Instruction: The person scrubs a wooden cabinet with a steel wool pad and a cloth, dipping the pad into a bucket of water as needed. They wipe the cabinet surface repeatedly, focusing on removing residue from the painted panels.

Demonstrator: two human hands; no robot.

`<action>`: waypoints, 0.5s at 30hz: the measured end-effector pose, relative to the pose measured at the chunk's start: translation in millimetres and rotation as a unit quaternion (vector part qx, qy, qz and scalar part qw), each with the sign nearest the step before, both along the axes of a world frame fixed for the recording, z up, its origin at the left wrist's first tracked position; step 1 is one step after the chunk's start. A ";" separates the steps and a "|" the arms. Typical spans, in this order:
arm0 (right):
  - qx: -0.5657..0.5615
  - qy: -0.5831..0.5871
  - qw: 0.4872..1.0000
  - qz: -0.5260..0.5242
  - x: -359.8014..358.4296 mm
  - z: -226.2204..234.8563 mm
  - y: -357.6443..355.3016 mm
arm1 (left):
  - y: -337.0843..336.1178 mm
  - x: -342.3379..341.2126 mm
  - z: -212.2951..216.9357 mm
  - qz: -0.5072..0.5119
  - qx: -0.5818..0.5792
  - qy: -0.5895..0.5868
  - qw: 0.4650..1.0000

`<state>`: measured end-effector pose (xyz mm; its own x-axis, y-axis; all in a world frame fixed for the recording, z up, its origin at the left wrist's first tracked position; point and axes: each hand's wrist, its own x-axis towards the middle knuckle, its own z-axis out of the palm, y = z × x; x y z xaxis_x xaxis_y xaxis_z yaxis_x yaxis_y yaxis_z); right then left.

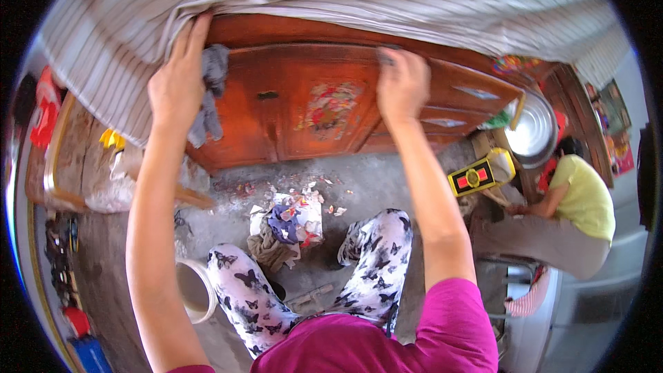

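Note:
My left hand (178, 77) presses a grey rag (210, 93) against the top left front of a reddish-brown wooden cabinet (290, 121), right under the edge of a striped cloth (345, 0) that lies over the cabinet's top. The rag hangs down from my fingers. My right hand (402, 84) grips the cabinet's upper edge further right, with something small and dark under its fingertips that I cannot make out. A painted flower panel (330, 105) sits on the cabinet front between my hands.
On the concrete floor by my patterned trousers lie crumpled rags and paper scraps (290, 224). A white bucket (197, 290) stands at lower left. Another person in a yellow shirt (583, 197) sits at right, near a metal basin (532, 131) and a yellow box (480, 174).

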<state>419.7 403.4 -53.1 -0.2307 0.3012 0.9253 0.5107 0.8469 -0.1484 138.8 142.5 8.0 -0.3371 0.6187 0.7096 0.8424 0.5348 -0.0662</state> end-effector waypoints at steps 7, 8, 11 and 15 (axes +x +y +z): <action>0.001 0.033 0.999 -0.033 -8.0 -4.0 -6.1 | 3.2 13.0 8.4 -0.011 0.013 -0.007 1.000; -0.001 0.037 0.999 -0.017 -26.3 -2.9 -23.1 | 3.4 13.8 7.3 -0.005 0.010 -0.010 1.000; 0.007 0.020 0.996 0.083 -91.9 2.3 -78.6 | 0.2 10.3 5.0 -0.003 0.012 -0.003 1.000; 0.083 -0.032 0.985 0.148 -155.8 16.9 -116.3 | 4.7 11.0 9.3 -0.001 0.017 0.008 1.000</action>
<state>263.9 287.1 -36.1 -0.3444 0.0575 0.9371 0.2422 0.9698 0.0295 149.7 147.2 17.3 -0.3239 0.5949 0.7356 0.8425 0.5351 -0.0617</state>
